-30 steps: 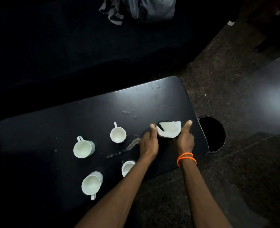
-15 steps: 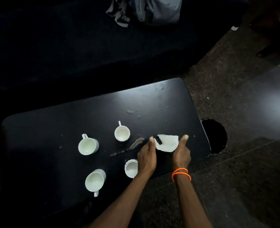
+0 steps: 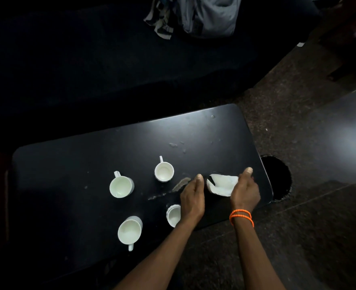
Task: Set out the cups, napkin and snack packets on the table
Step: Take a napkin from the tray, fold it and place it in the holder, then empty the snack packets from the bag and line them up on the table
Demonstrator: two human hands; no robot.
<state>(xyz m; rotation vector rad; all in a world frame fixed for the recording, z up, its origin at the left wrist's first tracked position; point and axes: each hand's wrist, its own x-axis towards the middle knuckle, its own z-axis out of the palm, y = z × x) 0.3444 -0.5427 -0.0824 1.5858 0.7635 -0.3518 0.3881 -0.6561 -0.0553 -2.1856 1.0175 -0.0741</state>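
Several white cups stand on the black table (image 3: 68, 164): one far (image 3: 164, 171), one at left (image 3: 121, 187), one near (image 3: 130, 230), and one (image 3: 174, 215) half hidden by my left wrist. A white napkin (image 3: 222, 183) lies crumpled in a dark round holder (image 3: 211, 174) near the table's right end. My left hand (image 3: 192, 197) presses the holder's left side, thumb up. My right hand (image 3: 245, 190), with orange bands on the wrist, clasps its right side, fingers curled at the napkin's edge. No snack packets are in view.
A pale smear (image 3: 181, 184) and crumbs mark the table between the cups and the napkin. A dark round opening (image 3: 277, 178) sits on the floor just past the table's right edge. A dark sofa with a grey bag (image 3: 208, 15) lies beyond.
Both hands have drawn the napkin and its holder slightly toward the table's near edge. The cups have stayed where they were.
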